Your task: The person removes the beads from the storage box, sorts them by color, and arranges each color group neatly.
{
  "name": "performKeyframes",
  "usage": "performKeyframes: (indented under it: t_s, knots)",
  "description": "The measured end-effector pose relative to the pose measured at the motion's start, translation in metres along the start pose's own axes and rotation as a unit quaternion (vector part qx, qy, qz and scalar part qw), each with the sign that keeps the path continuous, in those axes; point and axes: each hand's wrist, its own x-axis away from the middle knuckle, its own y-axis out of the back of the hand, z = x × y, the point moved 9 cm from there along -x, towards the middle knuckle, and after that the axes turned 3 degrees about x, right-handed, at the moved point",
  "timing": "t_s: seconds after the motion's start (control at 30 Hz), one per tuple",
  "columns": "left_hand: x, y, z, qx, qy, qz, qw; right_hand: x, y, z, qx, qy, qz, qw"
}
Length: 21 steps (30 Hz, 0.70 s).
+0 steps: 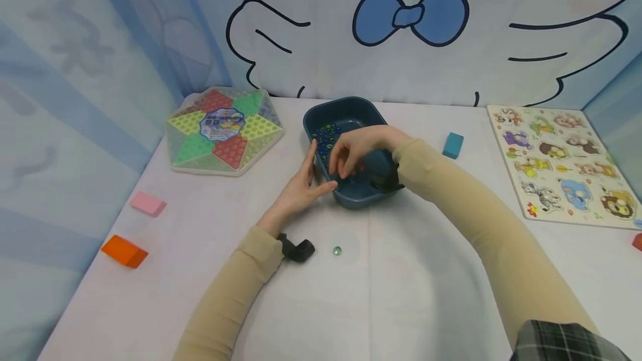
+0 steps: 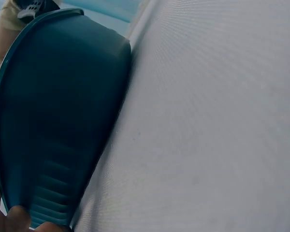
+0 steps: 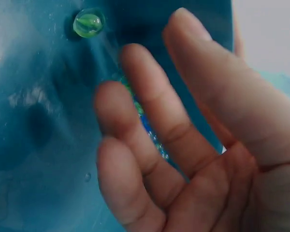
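Observation:
A dark teal plastic basin (image 1: 353,199) stands on the white table, with many small blue and green glass marbles (image 1: 326,141) gathered along its left side. My left hand (image 1: 297,191) rests against the basin's left and near walls, fingers and thumb extended. In the left wrist view, its fingertips (image 2: 19,220) touch the basin's ribbed end. My right hand (image 1: 353,146) hangs inside the basin with loosely bent fingers; the right wrist view shows nothing between them. Near those fingers lies a green marble (image 3: 88,23). Another green marble (image 1: 337,250) is on the table in front of the basin.
A hexagonal patterned box (image 1: 225,130) lies left of the basin. At the far left are a pink block (image 1: 147,204) and an orange block (image 1: 124,251). To the right are a teal block (image 1: 453,145), an animal puzzle board (image 1: 564,166) and a partly visible red block (image 1: 638,241).

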Motion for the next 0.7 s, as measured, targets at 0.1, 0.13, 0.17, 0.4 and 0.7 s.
performKeyframes:
  t_s: [0.1,0.13,0.17,0.4,0.7]
  knots:
    - [-0.006,0.000,0.010,0.005,-0.004,-0.001,1.0000,-0.006,-0.004,-0.003,0.010,-0.022,0.019,1.000]
    - [-0.008,0.000,0.014,0.008,-0.006,-0.002,1.0000,-0.009,-0.005,-0.005,0.013,-0.029,0.025,0.999]
    - [-0.011,0.000,0.018,0.009,-0.007,-0.002,0.9999,-0.011,-0.007,-0.007,0.017,-0.037,0.031,0.999]
    - [-0.017,-0.002,0.028,0.014,-0.029,-0.006,0.9995,-0.021,-0.017,-0.013,0.031,-0.063,0.037,0.997]
    - [-0.015,0.002,0.026,0.014,-0.024,-0.008,0.9996,-0.026,-0.016,-0.007,0.058,-0.061,0.018,0.996]
